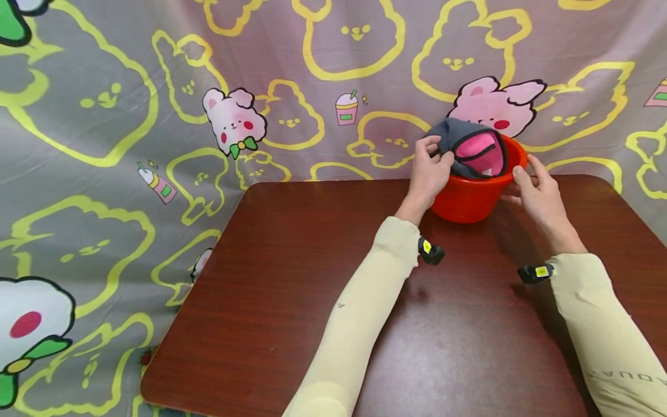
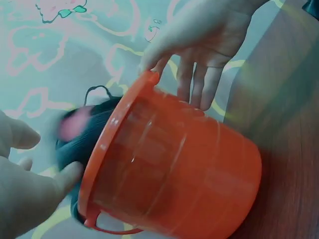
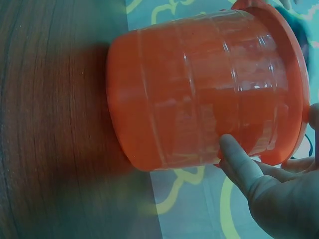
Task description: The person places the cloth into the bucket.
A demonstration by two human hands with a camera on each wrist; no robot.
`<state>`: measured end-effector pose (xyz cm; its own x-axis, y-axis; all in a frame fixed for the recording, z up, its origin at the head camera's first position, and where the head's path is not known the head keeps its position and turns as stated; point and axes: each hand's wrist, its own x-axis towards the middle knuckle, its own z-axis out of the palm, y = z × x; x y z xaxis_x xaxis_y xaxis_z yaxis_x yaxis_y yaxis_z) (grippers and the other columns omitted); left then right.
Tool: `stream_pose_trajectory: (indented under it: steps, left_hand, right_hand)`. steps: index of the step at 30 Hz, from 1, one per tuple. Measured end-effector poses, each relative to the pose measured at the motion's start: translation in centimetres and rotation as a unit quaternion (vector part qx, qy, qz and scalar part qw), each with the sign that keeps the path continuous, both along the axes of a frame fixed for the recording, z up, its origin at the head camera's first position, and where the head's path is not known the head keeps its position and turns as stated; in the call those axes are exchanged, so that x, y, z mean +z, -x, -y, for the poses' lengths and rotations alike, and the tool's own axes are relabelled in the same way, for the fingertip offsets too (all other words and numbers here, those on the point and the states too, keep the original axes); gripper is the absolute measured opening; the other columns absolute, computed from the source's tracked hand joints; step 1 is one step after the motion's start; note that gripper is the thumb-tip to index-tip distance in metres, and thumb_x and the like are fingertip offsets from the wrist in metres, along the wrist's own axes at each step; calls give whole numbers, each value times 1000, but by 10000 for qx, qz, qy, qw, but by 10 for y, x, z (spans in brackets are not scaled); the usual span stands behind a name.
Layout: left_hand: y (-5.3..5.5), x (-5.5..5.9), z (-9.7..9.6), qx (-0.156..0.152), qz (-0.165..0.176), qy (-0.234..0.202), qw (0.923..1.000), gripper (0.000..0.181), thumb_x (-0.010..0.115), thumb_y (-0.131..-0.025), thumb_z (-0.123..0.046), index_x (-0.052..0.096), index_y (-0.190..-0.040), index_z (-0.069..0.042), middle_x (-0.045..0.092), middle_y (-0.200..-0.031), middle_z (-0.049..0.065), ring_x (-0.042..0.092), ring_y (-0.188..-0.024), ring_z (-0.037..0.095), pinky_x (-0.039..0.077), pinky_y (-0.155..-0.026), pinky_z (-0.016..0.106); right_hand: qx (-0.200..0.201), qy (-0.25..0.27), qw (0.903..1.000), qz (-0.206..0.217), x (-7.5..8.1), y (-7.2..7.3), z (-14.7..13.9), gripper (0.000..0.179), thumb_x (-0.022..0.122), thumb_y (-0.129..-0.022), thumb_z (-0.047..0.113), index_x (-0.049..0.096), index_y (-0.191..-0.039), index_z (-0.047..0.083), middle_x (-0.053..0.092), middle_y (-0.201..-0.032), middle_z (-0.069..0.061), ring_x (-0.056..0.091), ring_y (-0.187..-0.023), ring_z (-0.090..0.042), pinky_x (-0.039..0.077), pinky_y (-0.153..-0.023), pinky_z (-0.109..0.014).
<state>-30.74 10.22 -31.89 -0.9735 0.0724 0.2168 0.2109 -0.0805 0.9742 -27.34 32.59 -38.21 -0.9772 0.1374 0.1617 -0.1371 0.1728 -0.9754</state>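
A red plastic bucket (image 1: pixel 466 200) stands near the table's back edge. Out of its mouth sticks a dark grey fabric item (image 1: pixel 452 134) with a pink panel and black edging; its lower part is hidden inside the bucket. My left hand (image 1: pixel 431 171) holds the fabric at the bucket's left side, thumb towards the pink panel. In the left wrist view the fabric is blurred and shows a thin black loop. My right hand (image 1: pixel 542 197) grips the bucket's right rim, with the thumb at the rim and the fingers along the outer wall, as the right wrist view shows.
The bucket rests on a dark red-brown wooden table (image 1: pixel 292 278). Behind and to the left hangs a grey curtain (image 1: pixel 281 52) with yellow outlines and cartoon bears, close behind the bucket. A bucket handle (image 2: pixel 117 230) hangs at the rim in the left wrist view.
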Motion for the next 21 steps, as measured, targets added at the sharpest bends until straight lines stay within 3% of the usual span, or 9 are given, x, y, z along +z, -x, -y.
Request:
stream_pose_trajectory:
  steps: [3, 9, 14, 15, 18, 21]
  left_hand:
    - [0, -1, 8, -38, 163, 12, 9999, 28, 60, -95, -10, 53, -122, -14, 56, -121, 6, 69, -103, 22, 56, -82, 22]
    - [1, -8, 30, -338, 230, 187, 9990, 21, 57, -98, -13, 56, -119, -13, 62, -112, 4, 68, -94, 17, 58, -77, 26]
    - [2, -14, 49, -637, 29, 592, 9962, 24, 55, -100, -15, 55, -122, -7, 63, -118, 13, 67, -103, 25, 58, -81, 30]
    - [2, -15, 54, -687, -38, 736, 9949, 25, 55, -100, -16, 55, -123, -8, 63, -120, 13, 66, -104, 24, 58, -83, 31]
    - [0, -14, 67, -794, -249, 1486, 9854, 26, 53, -101, -22, 54, -125, -11, 62, -122, 7, 64, -105, 17, 55, -89, 29]
    - [-3, -10, 78, -863, -432, 2273, 9690, 24, 52, -101, -26, 54, -124, -18, 62, -122, 0, 61, -107, 12, 52, -94, 27]
  right_hand:
    - [-32, -502, 9986, 144, 0, 2, 2, 65, 45, -102, 40, 16, -158, 26, 53, -119, 4, 65, -85, 7, 55, -68, -14]
    - [-45, -1013, 9941, 381, 6, 4, 0, 65, 42, -101, 48, 14, -158, 33, 39, -150, -20, 62, -88, 10, 55, -70, -14]
    - [65, -1872, 9811, 480, 13, 1, -10, 69, 40, -101, 49, 11, -159, 26, 42, -143, -32, 60, -78, 13, 54, -65, -13]
    - [61, -2147, 9754, 491, 16, 0, -12, 69, 40, -101, 49, 12, -159, 24, 43, -141, -32, 62, -78, 8, 54, -64, -13]
    - [50, -2950, 9540, 540, 25, -2, -17, 72, 39, -101, 50, 11, -159, 19, 43, -143, -34, 67, -102, -22, 57, -84, -39]
    - [62, -3629, 9303, 539, 33, -7, -17, 74, 40, -100, 51, 10, -159, 19, 36, -149, -33, 46, -121, -52, 40, -94, -70]
